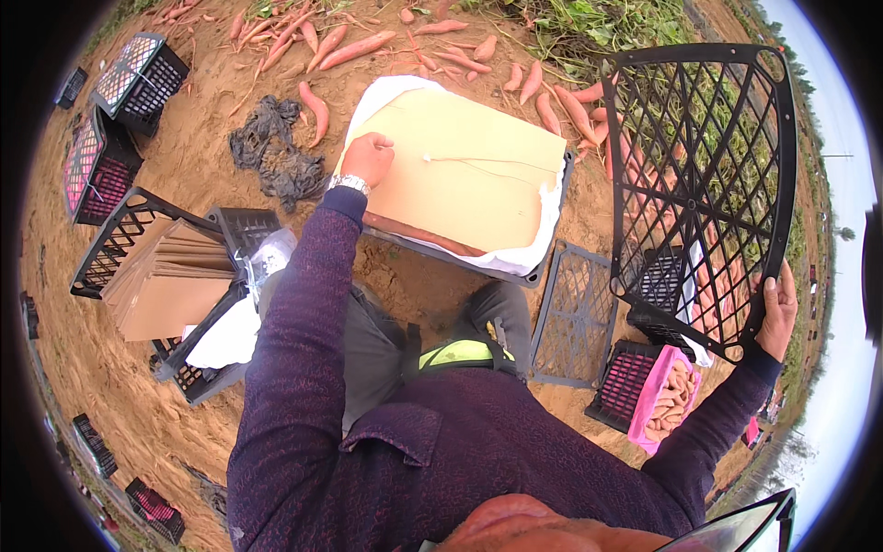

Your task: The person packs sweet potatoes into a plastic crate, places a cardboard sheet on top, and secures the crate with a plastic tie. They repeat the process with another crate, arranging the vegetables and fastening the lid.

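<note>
In front of me stands a dark plastic crate [534, 277] lined with white sheeting [397, 84]. A tan cardboard sheet [462, 186] covers most of its top, and a reddish-brown strip of its contents shows along the near edge. My left hand [369, 159] is curled into a loose fist on the sheet's left corner, with no object visible in it. A thin strand [490, 161] lies across the cardboard. Out to the right, my right hand [778, 307] grips a black plastic lattice lid [692, 203] by its lower right corner, holding it raised and upright.
Sweet potatoes [359, 50] lie on the soil beyond the crate. Crumpled black plastic film [272, 145] is at left, near stacked cardboard sheets [169, 265]. Another lattice lid [576, 314] rests on the ground, beside a pink-lined crate [624, 376] of sweet potatoes.
</note>
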`<control>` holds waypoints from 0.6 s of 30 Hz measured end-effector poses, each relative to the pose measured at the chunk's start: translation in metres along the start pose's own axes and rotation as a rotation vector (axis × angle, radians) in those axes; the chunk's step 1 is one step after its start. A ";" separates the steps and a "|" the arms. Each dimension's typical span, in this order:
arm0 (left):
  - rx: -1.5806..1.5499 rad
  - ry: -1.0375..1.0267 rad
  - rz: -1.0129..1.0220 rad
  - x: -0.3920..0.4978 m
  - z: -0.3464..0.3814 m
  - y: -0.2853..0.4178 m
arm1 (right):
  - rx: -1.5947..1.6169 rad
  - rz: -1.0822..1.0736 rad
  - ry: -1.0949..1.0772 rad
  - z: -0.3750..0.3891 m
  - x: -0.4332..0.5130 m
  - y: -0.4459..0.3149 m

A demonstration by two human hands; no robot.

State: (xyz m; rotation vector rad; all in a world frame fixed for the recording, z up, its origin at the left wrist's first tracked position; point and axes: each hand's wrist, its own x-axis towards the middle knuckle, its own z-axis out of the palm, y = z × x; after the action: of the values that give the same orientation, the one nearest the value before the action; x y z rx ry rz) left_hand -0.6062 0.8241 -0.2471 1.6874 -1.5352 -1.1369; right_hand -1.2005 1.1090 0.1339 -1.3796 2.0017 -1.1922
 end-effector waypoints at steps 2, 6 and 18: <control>-0.255 0.083 -0.125 -0.007 -0.027 0.014 | 0.052 0.022 -0.122 0.016 0.042 -0.017; -0.842 -0.061 -0.182 -0.041 -0.084 0.042 | 0.202 0.117 -0.578 0.118 0.134 -0.020; -0.099 0.232 -0.285 -0.055 -0.090 -0.030 | -0.436 -0.325 -0.750 0.448 0.235 0.082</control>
State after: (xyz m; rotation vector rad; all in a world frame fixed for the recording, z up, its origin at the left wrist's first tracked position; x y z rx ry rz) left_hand -0.5110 0.8717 -0.2201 1.9368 -1.1051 -1.0901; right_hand -1.0101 0.7253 -0.1480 -2.0339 1.5544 -0.2326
